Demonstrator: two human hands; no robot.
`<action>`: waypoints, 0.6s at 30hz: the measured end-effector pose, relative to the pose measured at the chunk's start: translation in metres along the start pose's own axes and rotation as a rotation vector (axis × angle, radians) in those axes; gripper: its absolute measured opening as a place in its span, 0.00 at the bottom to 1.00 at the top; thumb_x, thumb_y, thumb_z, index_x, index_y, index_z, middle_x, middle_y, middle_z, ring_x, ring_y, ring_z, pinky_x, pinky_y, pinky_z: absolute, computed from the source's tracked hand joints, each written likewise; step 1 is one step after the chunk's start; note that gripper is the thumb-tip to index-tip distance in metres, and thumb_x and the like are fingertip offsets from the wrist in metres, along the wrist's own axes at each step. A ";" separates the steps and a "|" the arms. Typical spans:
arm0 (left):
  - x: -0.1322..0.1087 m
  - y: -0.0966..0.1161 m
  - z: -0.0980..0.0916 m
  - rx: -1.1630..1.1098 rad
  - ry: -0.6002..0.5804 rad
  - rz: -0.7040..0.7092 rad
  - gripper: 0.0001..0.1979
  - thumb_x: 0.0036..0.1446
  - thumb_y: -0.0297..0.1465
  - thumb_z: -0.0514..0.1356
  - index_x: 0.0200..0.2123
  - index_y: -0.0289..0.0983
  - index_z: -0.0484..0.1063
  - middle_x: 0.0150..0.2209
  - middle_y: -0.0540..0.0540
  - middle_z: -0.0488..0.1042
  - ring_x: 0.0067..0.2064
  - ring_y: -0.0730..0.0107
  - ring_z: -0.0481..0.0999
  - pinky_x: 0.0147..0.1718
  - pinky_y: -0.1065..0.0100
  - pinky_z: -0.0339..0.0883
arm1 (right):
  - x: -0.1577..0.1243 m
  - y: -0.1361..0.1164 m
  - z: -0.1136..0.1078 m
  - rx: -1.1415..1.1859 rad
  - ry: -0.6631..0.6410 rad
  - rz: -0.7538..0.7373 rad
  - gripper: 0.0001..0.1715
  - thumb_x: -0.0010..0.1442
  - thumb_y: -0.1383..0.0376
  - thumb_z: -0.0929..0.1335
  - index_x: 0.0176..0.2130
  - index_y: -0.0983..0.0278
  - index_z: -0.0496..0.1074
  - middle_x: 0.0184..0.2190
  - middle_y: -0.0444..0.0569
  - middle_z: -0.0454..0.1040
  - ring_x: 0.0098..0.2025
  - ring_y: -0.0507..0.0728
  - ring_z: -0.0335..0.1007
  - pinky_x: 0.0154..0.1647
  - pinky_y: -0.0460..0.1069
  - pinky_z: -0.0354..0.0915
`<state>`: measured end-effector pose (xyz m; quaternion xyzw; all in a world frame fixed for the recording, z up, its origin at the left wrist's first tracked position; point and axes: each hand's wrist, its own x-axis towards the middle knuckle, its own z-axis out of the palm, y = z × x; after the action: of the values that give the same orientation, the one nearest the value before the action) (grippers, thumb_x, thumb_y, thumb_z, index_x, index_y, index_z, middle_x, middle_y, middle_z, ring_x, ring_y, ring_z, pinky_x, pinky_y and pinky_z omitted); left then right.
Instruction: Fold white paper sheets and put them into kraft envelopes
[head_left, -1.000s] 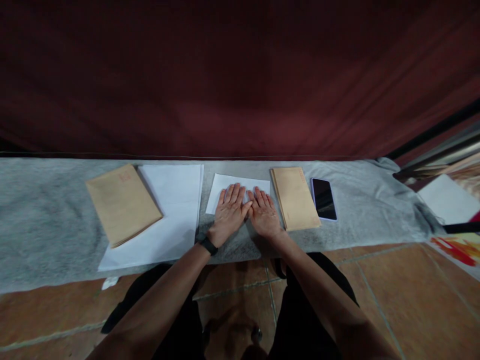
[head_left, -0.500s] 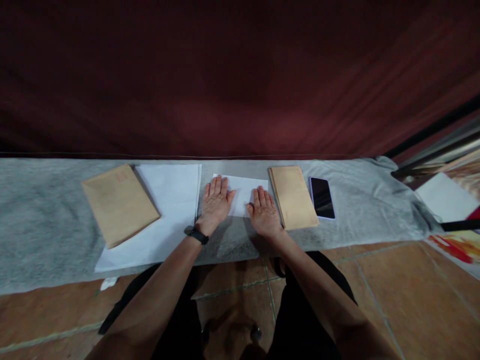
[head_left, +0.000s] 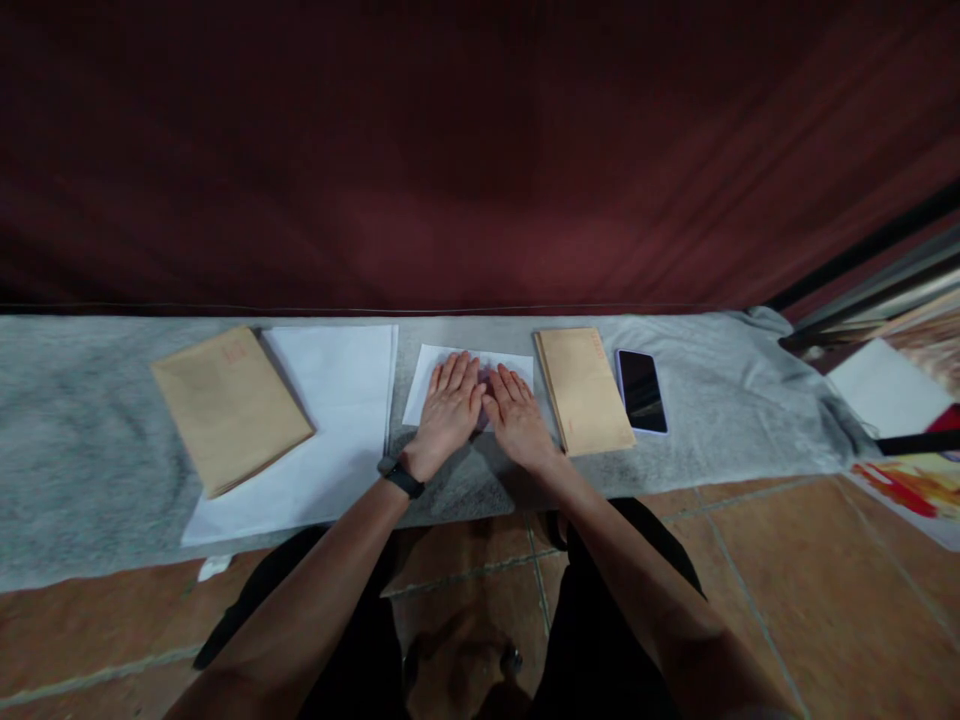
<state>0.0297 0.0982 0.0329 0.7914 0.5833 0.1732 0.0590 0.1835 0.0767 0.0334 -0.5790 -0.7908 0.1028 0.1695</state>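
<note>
Both hands are palm down right in the middle of the frame on my feed. The left hand [head_left: 451, 405] lies flat on the small white paper [head_left: 417, 398], fingers stretched out and fairly close together, thumb pointing in toward the other side. The right hand [head_left: 519, 418] is flat too, fingers out straight, mostly over the paper's right half. Neither one is gripping anything from what I can see, and the thumbs are close, though I can't tell if they touch. The paper sits at center frame on a grey cloth [head_left: 720, 400], with its corners peeking out left and right of the fingers.

Left of center I've got a bigger stack of white sheets [head_left: 349, 420], with a wide brown envelope [head_left: 232, 410] lying tilted across its left part. Just right of the hands there's a narrower stack of brown envelopes [head_left: 589, 392], and right beside that a phone [head_left: 642, 392] with a dark screen and a pale purple edge. Can't tell if those two touch.

There's a black watch [head_left: 401, 477] on the left wrist. A dark red curtain [head_left: 480, 180] fills the top of my view, and brown floor tiles [head_left: 795, 560] show along the bottom.
</note>
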 end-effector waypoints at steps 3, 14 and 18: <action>-0.001 -0.003 0.004 -0.001 -0.043 0.027 0.29 0.72 0.35 0.38 0.69 0.29 0.59 0.71 0.37 0.58 0.73 0.56 0.53 0.71 0.50 0.46 | 0.005 -0.003 0.007 0.019 -0.011 -0.002 0.32 0.76 0.58 0.52 0.69 0.71 0.60 0.71 0.57 0.57 0.74 0.59 0.48 0.74 0.58 0.50; 0.003 -0.011 0.001 0.047 -0.063 0.057 0.29 0.70 0.32 0.40 0.69 0.31 0.59 0.71 0.40 0.58 0.73 0.56 0.53 0.71 0.49 0.44 | 0.013 -0.003 0.004 -0.082 -0.086 -0.043 0.31 0.76 0.59 0.52 0.71 0.66 0.57 0.72 0.50 0.54 0.74 0.60 0.46 0.75 0.60 0.43; 0.005 -0.010 0.002 0.058 -0.075 0.024 0.29 0.69 0.31 0.42 0.70 0.33 0.58 0.72 0.42 0.57 0.74 0.57 0.51 0.72 0.50 0.42 | 0.019 -0.004 0.007 -0.107 -0.083 -0.021 0.30 0.76 0.60 0.52 0.71 0.64 0.56 0.73 0.48 0.53 0.74 0.62 0.47 0.75 0.61 0.42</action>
<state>0.0220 0.1060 0.0294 0.8058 0.5757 0.1272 0.0557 0.1720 0.0933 0.0310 -0.5744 -0.8075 0.0824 0.1062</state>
